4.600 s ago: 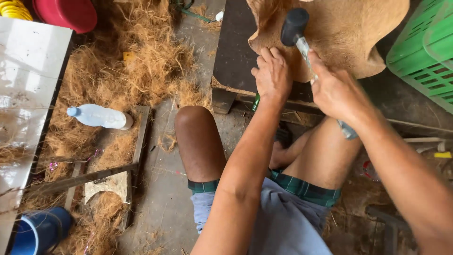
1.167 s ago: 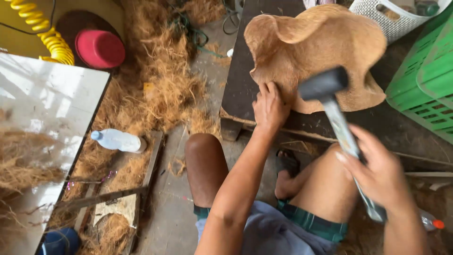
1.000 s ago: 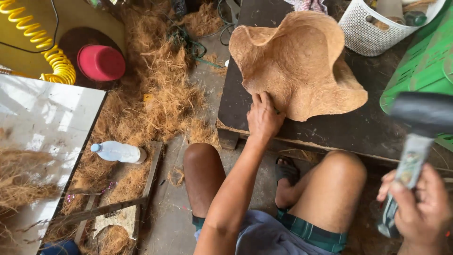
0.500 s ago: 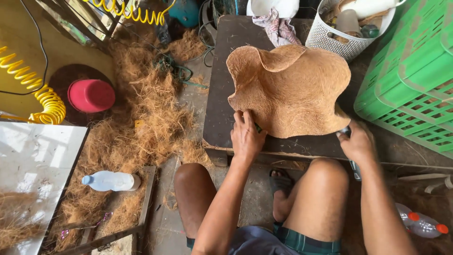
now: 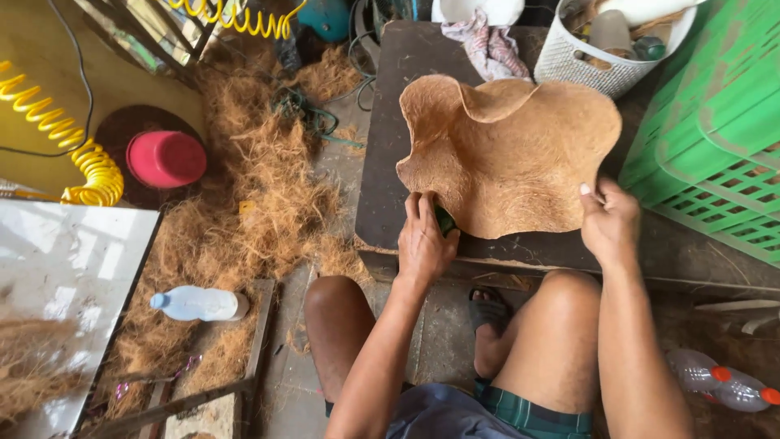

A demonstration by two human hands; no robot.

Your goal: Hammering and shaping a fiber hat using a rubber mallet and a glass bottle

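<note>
A wavy, bowl-like sheet of pressed brown coir [image 5: 512, 154] lies on a dark board [image 5: 383, 171] in front of my knees. My left hand [image 5: 424, 240] rests at the sheet's near left edge, closed around a small green-handled tool [image 5: 444, 221] that is mostly hidden under the fingers. At the sheet's near right edge, my right hand [image 5: 609, 221] grips the coir, thumb on top. No hammer is in view.
Green plastic crates [image 5: 715, 138] stand at the right, a white basket [image 5: 601, 61] with several items behind the board. Loose coir fibre [image 5: 260, 187] covers the floor at left, with a red bowl [image 5: 166, 158], yellow coiled hose [image 5: 89, 167], plastic bottle [image 5: 199, 303] and white panel [image 5: 57, 276].
The hammer that my right hand swung and drew back is gone from view. That hand now grips the coir sheet's right edge. My left hand stays at the left edge.
</note>
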